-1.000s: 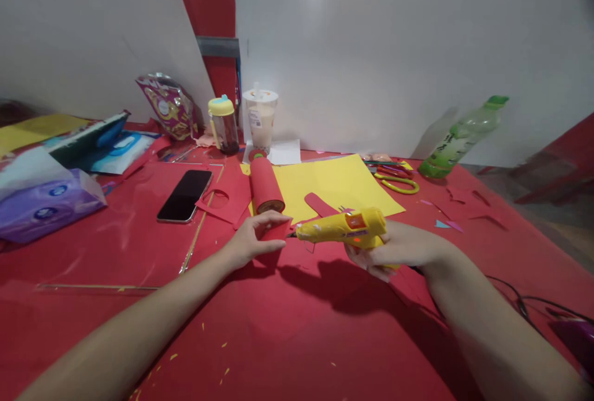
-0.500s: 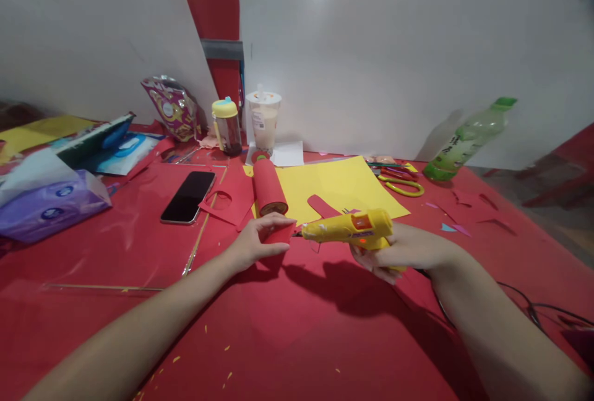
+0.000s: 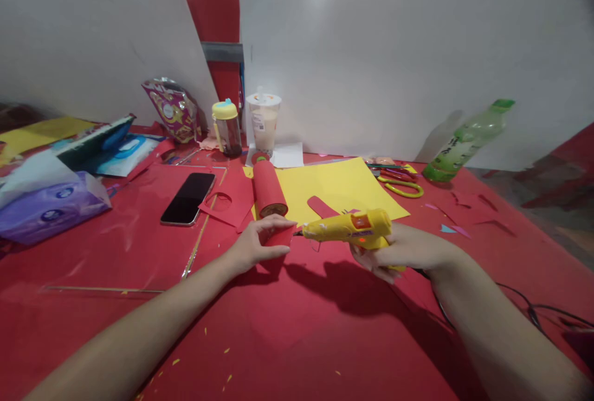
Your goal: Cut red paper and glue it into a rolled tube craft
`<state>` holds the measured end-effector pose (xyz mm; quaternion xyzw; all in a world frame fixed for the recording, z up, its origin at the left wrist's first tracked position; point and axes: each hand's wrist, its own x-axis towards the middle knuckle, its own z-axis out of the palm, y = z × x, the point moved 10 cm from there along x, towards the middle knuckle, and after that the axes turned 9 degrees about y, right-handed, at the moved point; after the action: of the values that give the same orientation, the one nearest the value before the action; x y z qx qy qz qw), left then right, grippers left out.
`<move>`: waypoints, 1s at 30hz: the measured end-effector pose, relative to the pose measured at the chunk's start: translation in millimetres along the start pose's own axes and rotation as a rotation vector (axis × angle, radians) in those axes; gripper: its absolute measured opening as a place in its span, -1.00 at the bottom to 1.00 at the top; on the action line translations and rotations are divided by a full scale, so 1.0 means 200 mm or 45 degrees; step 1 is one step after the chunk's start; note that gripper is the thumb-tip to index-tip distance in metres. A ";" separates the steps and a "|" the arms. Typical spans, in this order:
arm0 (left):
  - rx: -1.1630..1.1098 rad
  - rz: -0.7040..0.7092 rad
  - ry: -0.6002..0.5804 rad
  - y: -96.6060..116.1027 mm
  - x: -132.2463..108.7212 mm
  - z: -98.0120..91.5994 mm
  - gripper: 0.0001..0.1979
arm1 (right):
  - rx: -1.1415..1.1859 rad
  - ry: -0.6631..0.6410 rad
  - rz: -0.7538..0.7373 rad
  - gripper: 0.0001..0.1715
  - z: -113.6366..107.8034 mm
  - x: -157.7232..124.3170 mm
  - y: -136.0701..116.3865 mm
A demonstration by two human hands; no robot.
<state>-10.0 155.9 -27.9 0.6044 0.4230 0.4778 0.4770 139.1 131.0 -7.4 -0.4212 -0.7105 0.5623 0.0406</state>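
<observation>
Our right hand (image 3: 408,249) is closed around the grip of the yellow glue gun (image 3: 352,228). It holds the gun level just above the worktop (image 3: 297,339) with the nozzle pointing left, and we judge that this grip lets the tip meet paper edge-on. The nozzle comes right up to the small red paper piece (image 3: 279,237). Our left hand (image 3: 255,243) pinches that piece between thumb and fingers, low over the worktop, seemingly to steady it against the tip. Just behind lies a red paper roll (image 3: 268,187), partly on a yellow sheet (image 3: 338,187) and close at hand. The gun's dark cord (image 3: 524,308) trails off to the right, clear of the paper. Farther out are a phone (image 3: 188,198) to the left, and yellow-handled scissors (image 3: 401,185) and a green bottle (image 3: 464,141) to the right.
</observation>
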 end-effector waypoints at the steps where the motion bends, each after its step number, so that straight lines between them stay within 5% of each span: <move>1: -0.012 0.005 -0.007 0.00 0.00 0.00 -0.59 | 0.001 0.003 0.004 -0.86 0.00 0.00 0.00; 30: -0.018 0.065 -0.071 0.02 0.00 0.01 -0.58 | -0.010 0.039 0.013 -0.87 -0.03 0.00 0.01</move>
<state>-7.1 153.9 -25.3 0.6248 0.3904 0.4757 0.4806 143.5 135.6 -7.4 -0.4335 -0.7099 0.5531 0.0471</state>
